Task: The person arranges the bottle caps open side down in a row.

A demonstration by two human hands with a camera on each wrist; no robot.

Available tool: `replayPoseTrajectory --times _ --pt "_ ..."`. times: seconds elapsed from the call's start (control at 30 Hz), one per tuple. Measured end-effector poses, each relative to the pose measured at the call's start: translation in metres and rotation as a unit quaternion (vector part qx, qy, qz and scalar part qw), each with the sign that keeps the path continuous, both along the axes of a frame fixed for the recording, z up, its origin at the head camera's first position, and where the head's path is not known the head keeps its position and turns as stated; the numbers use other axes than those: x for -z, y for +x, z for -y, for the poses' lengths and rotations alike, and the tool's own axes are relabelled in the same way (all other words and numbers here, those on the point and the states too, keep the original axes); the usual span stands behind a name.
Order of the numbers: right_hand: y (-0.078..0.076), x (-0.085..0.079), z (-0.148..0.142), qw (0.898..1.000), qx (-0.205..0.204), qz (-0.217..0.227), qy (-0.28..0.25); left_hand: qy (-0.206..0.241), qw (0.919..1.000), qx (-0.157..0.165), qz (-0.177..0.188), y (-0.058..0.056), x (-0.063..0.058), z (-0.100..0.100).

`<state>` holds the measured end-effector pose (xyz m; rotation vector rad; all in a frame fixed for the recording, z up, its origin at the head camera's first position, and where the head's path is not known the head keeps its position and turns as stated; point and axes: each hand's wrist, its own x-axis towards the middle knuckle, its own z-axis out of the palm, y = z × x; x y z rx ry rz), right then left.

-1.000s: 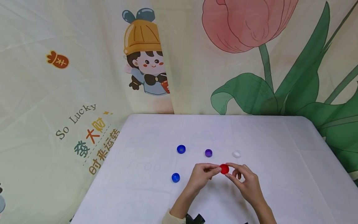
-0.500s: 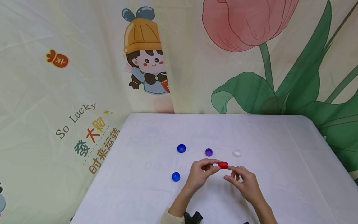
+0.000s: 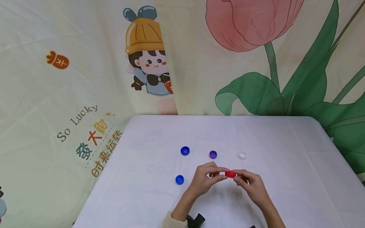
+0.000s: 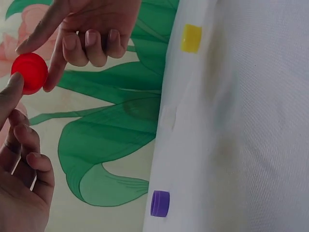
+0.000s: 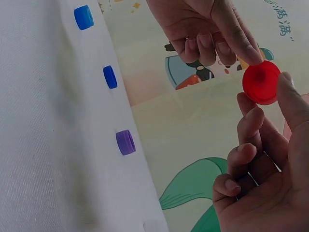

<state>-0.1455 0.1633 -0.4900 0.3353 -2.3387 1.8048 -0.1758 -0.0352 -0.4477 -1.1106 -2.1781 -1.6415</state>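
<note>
Red cap [image 3: 230, 174] sits above the white surface [image 3: 285, 152], pinched at its rim between the left hand [image 3: 206, 180] and the right hand [image 3: 251, 187], fingertips clamped on opposite edges. It looks light, stiff and smooth, likely to slip, so the rim seems the best hold. From the head view come two blue caps [image 3: 185, 150], a purple cap [image 3: 213, 154] and a white cap [image 3: 242, 155]. Only the left wrist view shows a yellow cap [image 4: 191, 38]; the right wrist view shows the red cap's face.
</note>
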Motion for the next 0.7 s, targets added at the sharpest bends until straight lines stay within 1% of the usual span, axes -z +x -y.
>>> replayPoseTrajectory --times 0.1,0.2,0.27,0.43,0.53,0.7 --pt "0.0 0.002 -0.001 1.0 -0.002 0.003 -0.006 -0.002 1.0 0.001 -0.009 -0.001 0.001 -0.001" --pt "0.001 0.002 -0.001 1.0 0.0 -0.001 -0.013 -0.003 0.9999 0.001 -0.01 -0.001 0.001 -0.001" --pt "0.001 0.002 0.0 1.0 0.01 -0.001 -0.01 -0.008 0.9999 0.0 -0.013 -0.001 0.002 -0.001" --pt "-0.001 0.003 0.002 0.999 0.038 -0.004 -0.006 -0.017 0.9998 -0.004 -0.001 -0.001 0.003 -0.002" --pt "-0.001 0.003 0.003 0.999 0.038 -0.018 -0.011 -0.018 0.9997 -0.014 0.011 0.0 0.005 -0.003" --pt "0.003 -0.007 0.006 0.998 0.018 -0.057 -0.019 -0.014 0.9992 -0.027 0.026 0.0 0.005 -0.004"
